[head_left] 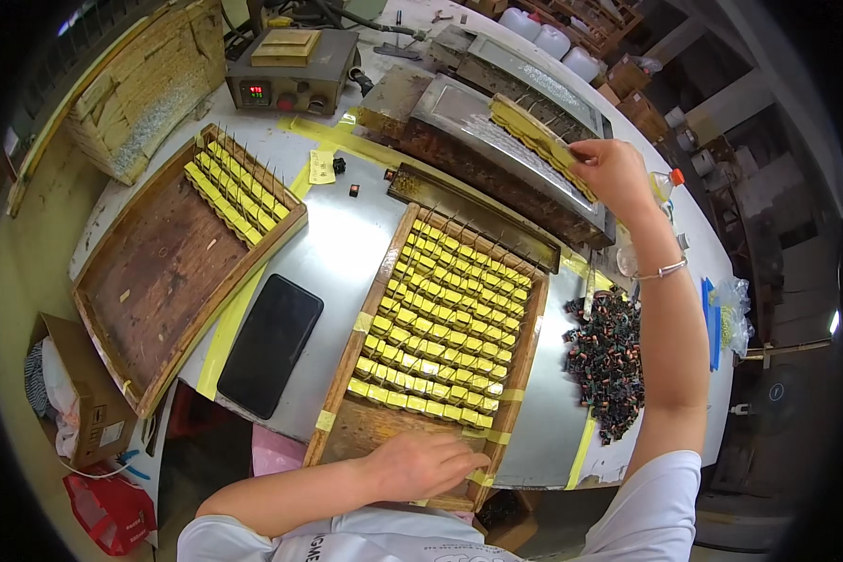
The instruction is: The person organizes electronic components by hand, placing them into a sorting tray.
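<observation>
My right hand (pixel 615 175) is raised at the far right, its thumb and fingers pinching a long strip of yellow-wrapped parts (pixel 537 138). That strip hangs tilted above the silvery top of a metal bath (pixel 478 126). My left hand (pixel 428 465) lies over the near end of a wooden tray (pixel 365 431), fingers stretched toward its right wall and nothing visible in them. Rows of yellow-wrapped blocks (pixel 440 323) with thin pins fill most of that tray, just beyond my left hand.
Left stands a second wooden tray (pixel 155 290) with a few yellow rows. A black phone (pixel 270 347) lies between the trays. To the right is a heap of small dark parts (pixel 609 365). A control box (pixel 293 73) with a red and green display sits at the back.
</observation>
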Tool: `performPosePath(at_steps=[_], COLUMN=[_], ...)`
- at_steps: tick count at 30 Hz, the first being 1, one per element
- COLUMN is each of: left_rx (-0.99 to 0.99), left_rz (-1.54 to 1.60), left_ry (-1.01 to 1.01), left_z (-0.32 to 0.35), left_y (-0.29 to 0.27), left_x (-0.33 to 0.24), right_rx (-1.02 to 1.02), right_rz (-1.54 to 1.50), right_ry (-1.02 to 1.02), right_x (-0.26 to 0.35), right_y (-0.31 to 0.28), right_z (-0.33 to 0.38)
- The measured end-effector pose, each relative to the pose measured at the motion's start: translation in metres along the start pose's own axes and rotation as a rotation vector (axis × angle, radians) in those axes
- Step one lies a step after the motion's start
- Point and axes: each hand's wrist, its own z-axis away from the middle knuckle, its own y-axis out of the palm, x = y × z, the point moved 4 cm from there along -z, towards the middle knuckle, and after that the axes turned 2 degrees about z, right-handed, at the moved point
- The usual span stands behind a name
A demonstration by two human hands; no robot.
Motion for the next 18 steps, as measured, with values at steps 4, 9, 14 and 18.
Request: performPosePath(at_steps=[4,9,14,18], left_rx=[0.036,0.046,0.039,0.062], left_rz=[-0.010,-0.008,0.009,0.006], left_ry=[0.003,-0.017,-0.015,-0.032], left_z=[-0.001,-0.003,-0.006,-0.010], left_y=[0.001,0.002,0.003,0.003], left_x=[0.004,0.009,0.016,0.020], right_rx=[-0.064,-0.110,-0.128,-0.127], right_rz=[0.043,0.087,0.092,0.102], right_ry=[0.008,0.011,0.011,0.024], right_x=[-0.022,-0.040,-0.054,-0.059], right_y=[0.015,0.033,0.050,0.059], right_z=[-0.015,-0.030,-0.042,-0.049])
